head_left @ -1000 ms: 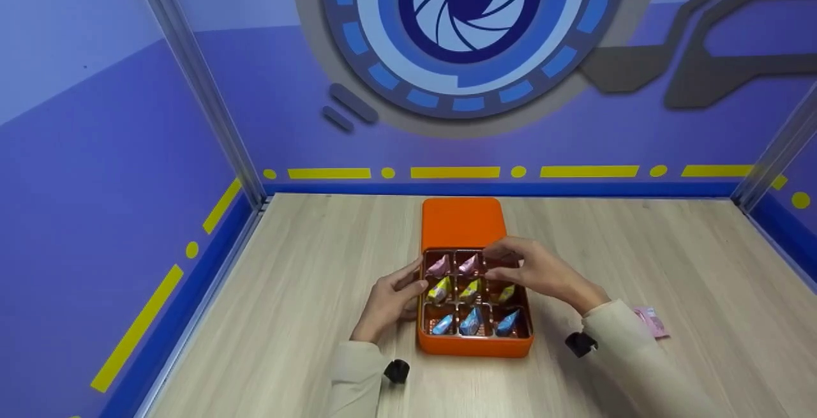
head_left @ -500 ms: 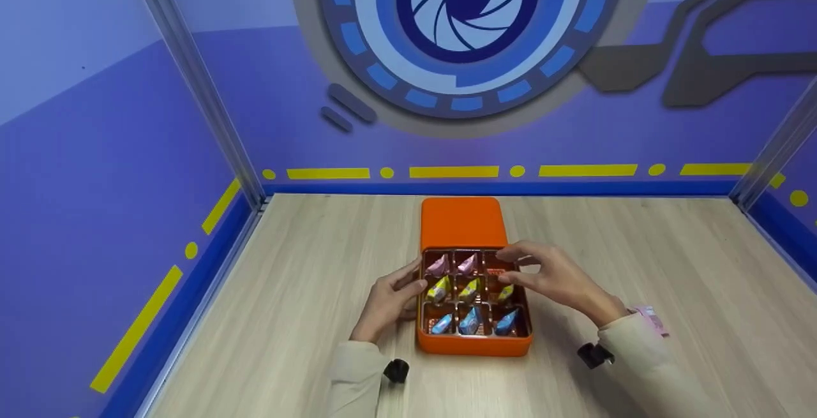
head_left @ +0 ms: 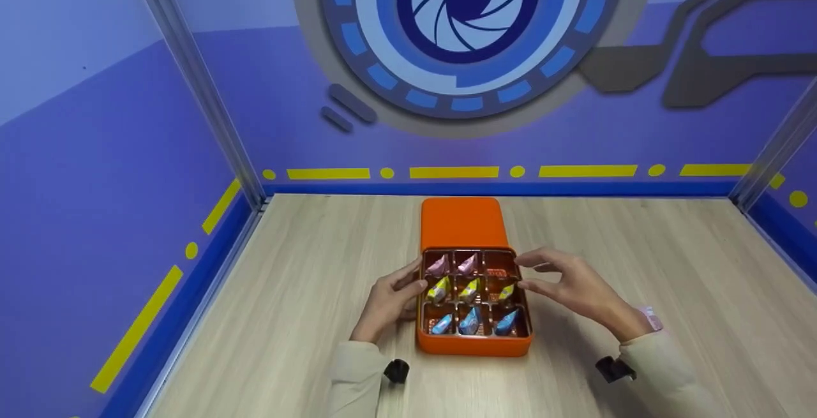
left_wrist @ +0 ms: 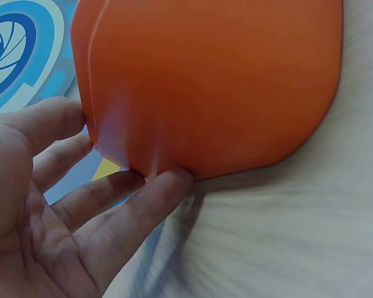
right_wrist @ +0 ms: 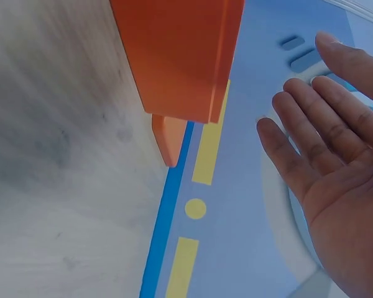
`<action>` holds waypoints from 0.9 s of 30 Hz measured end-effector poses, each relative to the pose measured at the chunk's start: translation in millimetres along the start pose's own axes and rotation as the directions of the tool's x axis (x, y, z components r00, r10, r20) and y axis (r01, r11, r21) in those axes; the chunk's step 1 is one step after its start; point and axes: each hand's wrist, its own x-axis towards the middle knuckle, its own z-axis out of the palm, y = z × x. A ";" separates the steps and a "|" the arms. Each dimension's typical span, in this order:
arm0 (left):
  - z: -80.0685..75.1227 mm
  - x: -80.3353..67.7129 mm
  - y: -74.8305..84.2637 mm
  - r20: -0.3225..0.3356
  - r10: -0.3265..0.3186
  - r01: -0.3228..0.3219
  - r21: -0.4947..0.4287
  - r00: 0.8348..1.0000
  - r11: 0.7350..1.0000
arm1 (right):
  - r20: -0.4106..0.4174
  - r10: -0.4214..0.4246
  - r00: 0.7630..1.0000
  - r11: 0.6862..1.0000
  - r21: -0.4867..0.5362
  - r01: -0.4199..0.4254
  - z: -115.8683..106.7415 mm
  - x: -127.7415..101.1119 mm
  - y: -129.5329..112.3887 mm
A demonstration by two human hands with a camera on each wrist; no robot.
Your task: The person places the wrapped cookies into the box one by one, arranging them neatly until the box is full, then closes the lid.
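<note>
Orange rectangular nine-compartment sweet tin (head_left: pixel 473 344) sits mid-table on the pale wood-grain tabletop (head_left: pixel 638 246), braced by the left hand (head_left: pixel 387 300) with straight fingers against its left wall; right hand (head_left: pixel 568 284) hovers spread and empty just beside the right rim, and should advisedly keep low to avoid jolting the wrapped sweets (head_left: pixel 470 321).

1. The orange box (head_left: pixel 473 343) has smooth, faintly glossy walls, like painted metal or plastic.
2. Its lid (head_left: pixel 462 223) has the same smooth orange finish.
3. The tray insert (head_left: pixel 485 281) is shiny brown plastic.
4. The candies (head_left: pixel 470 321) wear glossy foil-like wrappers.
5. The table (head_left: pixel 638 258) is matt, pale wood-grain.
6. The sleeves (head_left: pixel 664 373) are soft cream cloth.
</note>
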 end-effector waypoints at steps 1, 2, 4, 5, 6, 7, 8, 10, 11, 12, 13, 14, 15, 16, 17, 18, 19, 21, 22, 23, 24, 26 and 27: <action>-0.2 0.4 -0.3 -0.001 0.002 -0.002 0.003 1.000 1.000 | -0.007 0.004 1.000 1.000 -0.004 -0.005 -0.8 -1.5 0.1; -0.3 0.7 -0.6 -0.001 0.003 -0.003 0.005 1.000 1.000 | -0.014 0.008 1.000 1.000 -0.005 -0.008 -1.7 -3.1 0.2; -0.6 1.6 -1.3 0.004 0.007 -0.007 0.007 1.000 1.000 | -0.030 0.020 0.999 1.000 -0.009 -0.020 -3.5 -6.8 0.7; -0.7 1.9 -1.5 0.008 0.007 -0.007 0.005 1.000 1.000 | -0.037 0.025 0.999 1.000 -0.007 -0.025 -4.3 -8.7 1.1; -0.9 2.3 -1.8 0.010 0.009 -0.009 0.004 1.000 1.000 | -0.043 0.031 0.999 0.999 -0.004 -0.031 -5.1 -10.7 1.6; -1.0 2.5 -1.9 0.014 0.012 -0.012 0.005 1.000 1.000 | -0.049 0.038 0.998 0.999 -0.006 -0.038 -5.9 -12.7 2.1; -1.1 2.6 -2.1 0.016 0.011 -0.011 0.007 1.000 1.000 | -0.056 0.045 0.997 0.999 -0.008 -0.046 -6.7 -14.8 2.7; -1.2 2.6 -2.2 0.016 0.012 -0.012 0.014 1.000 1.000 | -0.068 0.059 0.996 0.998 -0.017 -0.060 -8.1 -18.6 4.0; -1.3 2.5 -2.3 0.017 0.012 -0.012 0.015 1.000 1.000 | -0.073 0.062 0.995 0.998 -0.020 -0.064 -8.8 -20.3 4.7; -1.4 2.5 -2.3 0.016 0.015 -0.016 0.017 1.000 1.000 | -0.079 0.066 0.995 0.997 -0.028 -0.069 -9.6 -21.9 5.4; -1.3 2.5 -2.3 0.016 0.018 -0.018 0.017 1.000 1.000 | -0.086 0.068 0.994 0.997 -0.035 -0.071 -10.3 -23.7 6.2; -1.2 2.7 -2.3 0.015 0.019 -0.019 0.015 1.000 1.000 | -0.093 0.069 0.993 0.997 -0.039 -0.073 -11.1 -25.5 7.1; -1.1 2.8 -2.3 0.016 0.022 -0.022 0.011 1.000 1.000 | -0.099 0.069 0.993 0.996 -0.042 -0.073 -12.0 -27.1 7.9; -1.2 2.8 -2.4 0.017 0.022 -0.023 0.004 1.000 1.000 | -0.104 0.070 0.992 0.996 -0.047 -0.075 -12.7 -28.5 8.7; -1.2 2.5 -2.4 0.017 0.024 -0.024 -0.001 1.000 1.000 | -0.109 0.069 0.992 0.996 -0.051 -0.075 -13.3 -29.8 9.5; -1.3 2.5 -2.5 0.016 0.024 -0.024 -0.001 1.000 1.000 | -0.114 0.069 0.991 0.995 -0.058 -0.076 -14.1 -31.3 10.2; -1.3 2.3 -2.6 0.016 0.023 -0.023 -0.005 1.000 1.000 | -0.118 0.071 0.990 0.995 -0.063 -0.079 -14.9 -32.8 11.0; -1.3 2.1 -2.5 0.016 0.019 -0.019 -0.005 1.000 1.000 | -0.120 0.083 0.989 0.993 -0.069 -0.091 -16.3 -36.3 12.7; -1.3 2.0 -2.5 0.015 0.017 -0.017 0.000 1.000 1.000 | -0.120 0.091 0.989 0.992 -0.071 -0.100 -17.2 -38.1 13.6; -1.4 2.0 -2.5 0.014 0.019 -0.019 0.005 1.000 1.000 | -0.119 0.100 0.988 0.992 -0.070 -0.109 -18.2 -39.9 14.5; -1.4 2.1 -2.6 0.012 0.019 -0.019 0.009 1.000 1.000 | -0.116 0.113 0.987 0.990 -0.069 -0.121 -19.3 -41.7 15.5; -1.4 2.2 -2.7 0.011 0.021 -0.021 0.014 1.000 1.000 | -0.109 0.141 0.984 0.987 -0.066 -0.149 -21.6 -45.2 17.5; -1.4 2.1 -2.7 0.009 0.022 -0.022 0.016 1.000 1.000 | -0.107 0.153 0.982 0.985 -0.067 -0.161 -22.9 -46.8 18.6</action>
